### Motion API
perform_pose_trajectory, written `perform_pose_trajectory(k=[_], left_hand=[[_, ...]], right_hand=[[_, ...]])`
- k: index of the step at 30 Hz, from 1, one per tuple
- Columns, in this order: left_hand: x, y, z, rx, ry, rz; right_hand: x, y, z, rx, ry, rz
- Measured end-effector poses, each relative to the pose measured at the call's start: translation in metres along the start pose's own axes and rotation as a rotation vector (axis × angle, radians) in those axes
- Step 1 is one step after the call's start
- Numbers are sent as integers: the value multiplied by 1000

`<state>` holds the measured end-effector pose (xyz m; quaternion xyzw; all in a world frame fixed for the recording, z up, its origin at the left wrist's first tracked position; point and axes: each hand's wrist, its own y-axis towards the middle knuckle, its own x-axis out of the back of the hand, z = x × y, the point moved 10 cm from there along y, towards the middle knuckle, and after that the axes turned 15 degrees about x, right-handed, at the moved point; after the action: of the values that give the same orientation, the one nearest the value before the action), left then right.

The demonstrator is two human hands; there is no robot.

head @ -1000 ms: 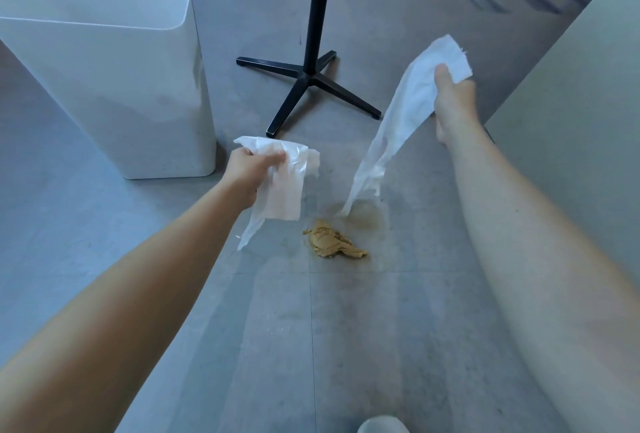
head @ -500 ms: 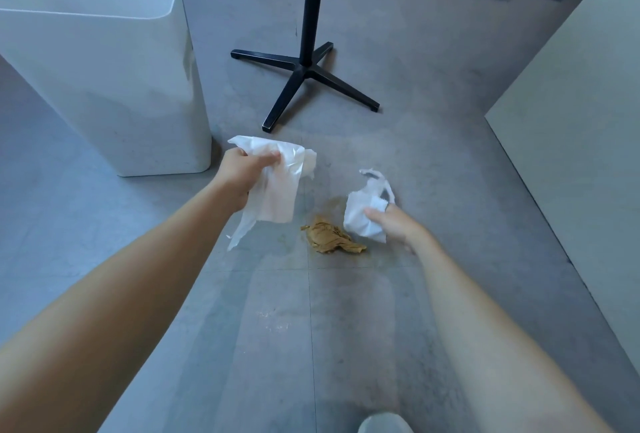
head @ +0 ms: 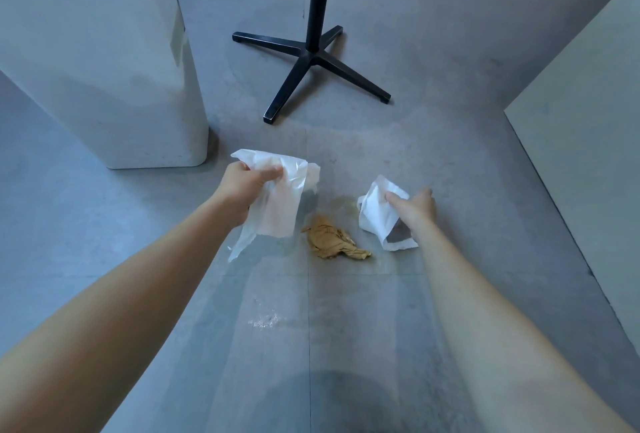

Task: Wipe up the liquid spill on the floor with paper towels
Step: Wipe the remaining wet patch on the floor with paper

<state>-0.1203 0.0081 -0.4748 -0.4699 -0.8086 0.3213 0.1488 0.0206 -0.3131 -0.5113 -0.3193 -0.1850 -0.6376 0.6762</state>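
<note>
While the left hand [head: 244,188] grips a hanging paper towel [head: 278,205], the right hand [head: 417,207], fingers curled round a crumpled towel [head: 375,216], sits nearer the yellowish spill [head: 342,204] just to its left.

A soaked brown wad [head: 332,238] lies on the floor [head: 346,328] beside a faint yellowish spill [head: 343,203]; a crumpled white towel [head: 375,216] rests just right, a hanging white towel [head: 277,204] left.

R hand [head: 415,209] dropped from up high; its paper towel [head: 377,216] now bunched, seemingly pressed on floor [head: 450,141].
</note>
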Motion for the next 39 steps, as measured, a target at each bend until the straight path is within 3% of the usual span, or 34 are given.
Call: perform_pose_trajectory(k=[4,8,14,18,23,30,32,34,36,37,39], left_hand=[[-1,5,10,17,8,-7],[1,10,18,39,21,-28],[3,18,28,55,32,-41],[4,22,35,72,41,-54],[3,27,42,87,42,-63],[4,28,45,80,41,-74],[3,26,42,72,49,-72],[4,26,41,70,50,-72],[6,26,42,75,51,-73],[7,26,43,78,55,-72],[7,26,44,82,72,-67]], right_hand=[[0,-10,31,395,-391,-121],[-14,-27,39,609,-555,-195],[-51,-45,51,912,-599,-17],[-66,-32,55,874,-533,124],[-108,-18,19,702,-767,475],[-113,-19,10,615,-719,538],[-105,-20,18,656,-677,488],[-85,-22,29,711,-668,290],[-63,-24,25,610,-613,93],[-58,-22,16,516,-562,65],[-64,-21,-8,356,-550,163]])
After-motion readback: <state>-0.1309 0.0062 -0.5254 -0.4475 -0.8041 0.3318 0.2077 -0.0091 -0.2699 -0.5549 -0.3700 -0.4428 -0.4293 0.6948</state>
